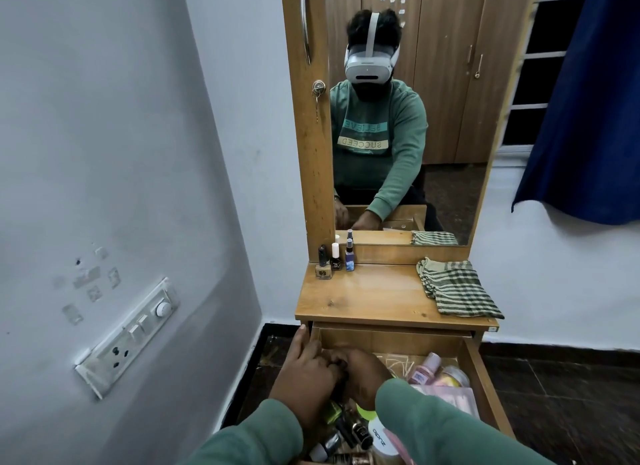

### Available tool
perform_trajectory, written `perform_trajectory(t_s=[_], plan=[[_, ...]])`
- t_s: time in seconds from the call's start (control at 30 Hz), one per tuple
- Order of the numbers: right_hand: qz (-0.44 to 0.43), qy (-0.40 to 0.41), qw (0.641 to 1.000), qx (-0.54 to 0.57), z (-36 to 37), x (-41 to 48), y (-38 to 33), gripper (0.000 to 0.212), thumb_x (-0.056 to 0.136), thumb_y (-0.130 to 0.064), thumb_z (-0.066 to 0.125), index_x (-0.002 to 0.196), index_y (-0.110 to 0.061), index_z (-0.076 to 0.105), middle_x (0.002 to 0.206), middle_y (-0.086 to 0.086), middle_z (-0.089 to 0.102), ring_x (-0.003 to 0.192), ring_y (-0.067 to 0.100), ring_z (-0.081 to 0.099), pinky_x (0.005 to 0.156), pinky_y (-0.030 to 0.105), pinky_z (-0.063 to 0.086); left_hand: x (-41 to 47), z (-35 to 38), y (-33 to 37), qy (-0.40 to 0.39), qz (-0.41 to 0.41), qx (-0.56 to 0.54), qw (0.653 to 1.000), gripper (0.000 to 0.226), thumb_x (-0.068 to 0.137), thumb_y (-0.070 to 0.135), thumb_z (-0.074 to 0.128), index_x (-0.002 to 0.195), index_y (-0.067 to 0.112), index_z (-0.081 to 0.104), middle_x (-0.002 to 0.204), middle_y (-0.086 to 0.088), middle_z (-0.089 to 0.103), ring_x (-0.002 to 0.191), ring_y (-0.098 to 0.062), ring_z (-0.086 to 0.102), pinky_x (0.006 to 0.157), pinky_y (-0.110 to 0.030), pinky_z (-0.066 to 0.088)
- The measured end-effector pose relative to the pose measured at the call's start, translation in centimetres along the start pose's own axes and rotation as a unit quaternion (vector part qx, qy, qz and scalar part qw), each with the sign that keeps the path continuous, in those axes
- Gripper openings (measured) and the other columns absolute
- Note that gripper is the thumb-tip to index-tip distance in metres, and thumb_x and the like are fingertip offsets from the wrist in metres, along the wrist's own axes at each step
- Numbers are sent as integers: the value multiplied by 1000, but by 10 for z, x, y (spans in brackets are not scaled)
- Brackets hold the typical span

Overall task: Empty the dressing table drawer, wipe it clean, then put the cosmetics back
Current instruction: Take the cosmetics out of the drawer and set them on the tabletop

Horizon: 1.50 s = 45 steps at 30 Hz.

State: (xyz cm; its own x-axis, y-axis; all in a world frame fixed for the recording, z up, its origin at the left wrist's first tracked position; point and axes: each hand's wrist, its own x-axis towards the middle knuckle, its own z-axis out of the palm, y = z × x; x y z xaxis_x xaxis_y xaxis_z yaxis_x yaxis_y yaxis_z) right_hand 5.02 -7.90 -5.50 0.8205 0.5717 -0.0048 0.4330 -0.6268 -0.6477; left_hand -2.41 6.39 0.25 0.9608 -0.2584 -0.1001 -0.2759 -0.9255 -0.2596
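Note:
The wooden drawer (479, 371) of the dressing table stands pulled out, holding several cosmetics: a pink bottle (426, 367), dark nail polish bottles (353, 430), a white round tub (382, 437). My left hand (304, 378) lies over the drawer's left wall, thumb outside, fingers curled inside. My right hand (363, 374) reaches into the back left corner beside it, fingers bent down; what they hold is hidden. Three small bottles (334, 260) stand on the table top (367, 298).
A folded green-striped cloth (457, 288) lies on the right of the table top. A mirror (408, 118) rises behind it. A wall with a switch panel (128, 336) is close on the left. A blue curtain (588, 101) hangs at the right.

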Motion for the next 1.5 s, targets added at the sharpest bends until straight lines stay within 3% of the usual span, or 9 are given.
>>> perform_trajectory(t_s=[0.13, 0.27, 0.33, 0.4, 0.53, 0.63, 0.77, 1.0, 1.5], plan=[[-3, -6, 999, 49, -18, -10, -9, 48, 83, -7, 68, 118, -39, 68, 120, -15, 71, 109, 10, 66, 94, 37, 55, -6, -19, -7, 69, -35, -54, 996, 42, 98, 34, 43, 139, 26, 50, 134, -2, 62, 135, -28, 44, 123, -49, 11], [-4, 35, 985, 169, -29, -17, -24, 26, 84, -12, 69, 97, -34, 74, 95, -10, 77, 86, 3, 70, 76, 31, 58, -13, -46, -11, 178, -77, -256, 947, 26, 86, 32, 48, 109, 32, 60, 110, 9, 66, 105, -19, 60, 91, -36, 44], [-3, 69, 970, 231, -35, -14, -34, 14, 83, -8, 69, 89, -19, 73, 77, -2, 73, 73, 7, 63, 68, 33, 50, -9, -51, -11, 226, -117, -386, 887, 23, 91, 19, 55, 109, 31, 62, 103, 12, 67, 96, -13, 61, 84, -34, 50], [13, 115, 961, 251, -45, -6, -44, 12, 81, -13, 75, 85, -24, 74, 72, -4, 72, 69, 3, 58, 68, 29, 49, -3, -53, -13, 242, -153, -480, 829, 23, 93, 11, 62, 106, 30, 64, 100, 12, 68, 92, -8, 63, 79, -29, 51], [41, 187, 961, 198, -69, 17, -56, 28, 80, -21, 85, 106, -29, 76, 99, -11, 73, 87, 4, 66, 79, 28, 59, 19, -50, -23, 255, -205, -588, 740, 22, 96, 10, 65, 95, 33, 67, 97, 14, 72, 88, 1, 66, 69, -10, 50], [33, 204, 965, 159, -77, 39, -62, 29, 83, -21, 82, 111, -23, 75, 104, -7, 69, 89, 6, 64, 79, 24, 55, 36, -48, -33, 257, -218, -618, 711, 29, 98, 5, 61, 112, 29, 70, 112, 10, 72, 98, 1, 65, 87, -19, 56], [49, 207, 971, 112, -77, 66, -68, 34, 91, -16, 74, 124, -21, 72, 113, -2, 73, 97, 15, 66, 89, 33, 57, 57, -46, -46, 237, -246, -616, 710, 37, 100, 6, 59, 132, 21, 65, 127, 4, 69, 107, -12, 64, 89, -20, 53], [118, 224, 963, 95, -76, 95, -62, 29, 86, -16, 79, 114, -22, 76, 100, 1, 76, 91, 20, 68, 89, 36, 57, 83, -39, -59, 211, -248, -593, 737, 40, 100, 5, 58, 138, 17, 62, 136, -3, 65, 114, -19, 61, 88, -19, 48], [130, 289, 940, 125, -66, 112, -50, 36, 76, -14, 87, 79, -30, 55, 75, -10, 63, 68, 7, 59, 64, 24, 50, 106, -28, -62, 231, -247, -559, 757, 45, 100, 4, 57, 144, 14, 56, 136, -5, 62, 119, -22, 59, 104, -31, 50]])
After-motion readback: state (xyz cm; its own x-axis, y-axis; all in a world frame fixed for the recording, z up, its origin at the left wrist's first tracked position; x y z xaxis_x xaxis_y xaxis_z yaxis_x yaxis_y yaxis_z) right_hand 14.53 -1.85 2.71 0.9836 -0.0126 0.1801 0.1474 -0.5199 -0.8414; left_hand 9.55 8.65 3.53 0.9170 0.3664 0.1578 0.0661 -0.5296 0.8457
